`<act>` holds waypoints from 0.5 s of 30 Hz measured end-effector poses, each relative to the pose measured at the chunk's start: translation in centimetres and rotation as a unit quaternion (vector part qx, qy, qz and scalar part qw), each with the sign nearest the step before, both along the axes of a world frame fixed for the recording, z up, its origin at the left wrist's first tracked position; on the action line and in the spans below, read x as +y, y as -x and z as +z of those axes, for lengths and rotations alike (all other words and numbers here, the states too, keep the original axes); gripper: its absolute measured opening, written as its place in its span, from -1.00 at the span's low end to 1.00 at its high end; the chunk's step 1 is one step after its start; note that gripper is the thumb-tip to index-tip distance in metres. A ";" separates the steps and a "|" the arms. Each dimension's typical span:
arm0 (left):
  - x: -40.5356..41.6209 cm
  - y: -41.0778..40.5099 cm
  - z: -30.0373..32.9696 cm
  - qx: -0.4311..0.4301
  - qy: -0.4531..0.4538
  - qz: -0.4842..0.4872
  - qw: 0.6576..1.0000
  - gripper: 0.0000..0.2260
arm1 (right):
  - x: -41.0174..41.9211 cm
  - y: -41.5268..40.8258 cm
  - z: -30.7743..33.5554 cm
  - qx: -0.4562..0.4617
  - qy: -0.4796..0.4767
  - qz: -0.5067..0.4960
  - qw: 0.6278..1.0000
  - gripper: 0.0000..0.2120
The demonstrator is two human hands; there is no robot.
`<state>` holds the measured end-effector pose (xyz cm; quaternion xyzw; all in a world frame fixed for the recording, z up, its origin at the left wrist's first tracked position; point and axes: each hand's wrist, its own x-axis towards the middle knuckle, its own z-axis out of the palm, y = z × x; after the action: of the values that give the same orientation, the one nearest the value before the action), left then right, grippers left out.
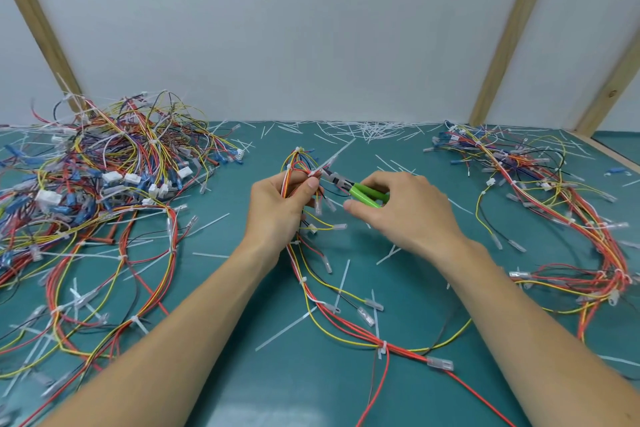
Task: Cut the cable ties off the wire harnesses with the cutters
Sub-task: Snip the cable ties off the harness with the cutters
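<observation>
Head view, left hand (277,208) pinching wire harness (304,274), right hand (398,211) gripping green cutters (363,193)

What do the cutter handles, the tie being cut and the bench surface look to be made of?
Cutters: handles look like glossy green plastic or rubber sleeves; dark head, probably metal. Cable tie: thin, translucent white strip, likely nylon. Bench mat: smooth teal sheet with soft sheen, probably rubber or vinyl.

light: bright, even, soft shadows | focus: sharp centre | edges: wide-angle bending, perhaps slight blur
</observation>
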<state>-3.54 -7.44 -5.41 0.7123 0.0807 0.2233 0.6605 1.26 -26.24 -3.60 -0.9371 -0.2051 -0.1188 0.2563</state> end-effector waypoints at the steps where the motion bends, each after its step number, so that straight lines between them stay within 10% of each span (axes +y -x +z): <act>1: 0.0 0.0 0.0 -0.002 0.001 0.002 1.000 -0.91 | 0.0 -0.1 -0.1 -0.001 -0.001 0.006 1.000 -0.69; 15: -0.1 0.1 0.0 -0.011 -0.027 -0.010 1.000 -0.88 | 0.5 0.0 -0.4 -0.015 -0.059 0.026 0.998 -0.63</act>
<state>-3.66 -7.49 -5.38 0.7283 0.0601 0.2272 0.6438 1.28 -25.77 -3.98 -0.9126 -0.2259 -0.1382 0.3114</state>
